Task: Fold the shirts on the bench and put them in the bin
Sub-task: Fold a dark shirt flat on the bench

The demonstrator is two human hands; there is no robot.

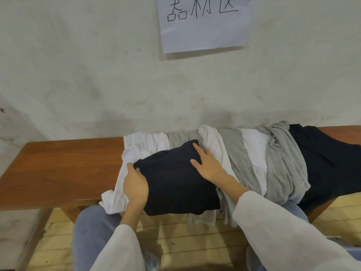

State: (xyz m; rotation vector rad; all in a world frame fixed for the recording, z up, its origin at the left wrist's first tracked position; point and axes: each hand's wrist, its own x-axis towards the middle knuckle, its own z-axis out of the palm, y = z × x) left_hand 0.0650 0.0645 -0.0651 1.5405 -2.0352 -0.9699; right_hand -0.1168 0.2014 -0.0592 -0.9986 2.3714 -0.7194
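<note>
A folded black shirt (173, 178) lies on top of a row of unfolded shirts on the wooden bench (62, 165). My left hand (135, 186) grips the folded shirt's left edge, thumb on top and fingers under it. My right hand (207, 165) lies flat on its upper right part with straight fingers. Under and beside it are a white shirt (140, 147), grey shirts (281, 165), another white one (254, 147) and a black shirt (328, 163) at the right. No bin is in view.
A plaster wall stands right behind the bench, with a handwritten paper sign (205, 24) taped to it. My knees (93, 227) in grey trousers are against the bench's front edge over a wooden plank floor (175, 237). The bench's left half is bare wood.
</note>
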